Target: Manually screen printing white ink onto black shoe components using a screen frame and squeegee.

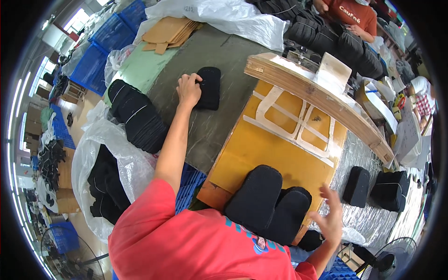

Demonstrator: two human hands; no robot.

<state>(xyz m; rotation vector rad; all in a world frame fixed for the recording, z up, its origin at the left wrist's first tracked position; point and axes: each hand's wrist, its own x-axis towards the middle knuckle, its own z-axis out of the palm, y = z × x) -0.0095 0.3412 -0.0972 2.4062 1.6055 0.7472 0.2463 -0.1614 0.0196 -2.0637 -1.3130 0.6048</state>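
Note:
My left hand (189,91) reaches forward onto the dark grey tabletop (205,46). Its bent fingers are slightly apart, and it touches the left edge of a black, round-ended fabric piece (209,87). Whether other pieces lie under that one I cannot tell. On the right, my right hand (330,217) is raised with fingers apart and nothing in it. Between my arms, two larger black round-ended pieces (256,196) overlap at the near edge of a yellow board (233,158). White strips outline frame-like shapes (298,122) on that board.
A curved wooden beam (317,98) spans the board's far side. Tied black pieces (137,116) and an open plastic bag (84,182) stand left. More black pieces (357,186) lie right. Brown cardboard sheets (170,32) lie far back; a person in an orange shirt (350,14) works beyond.

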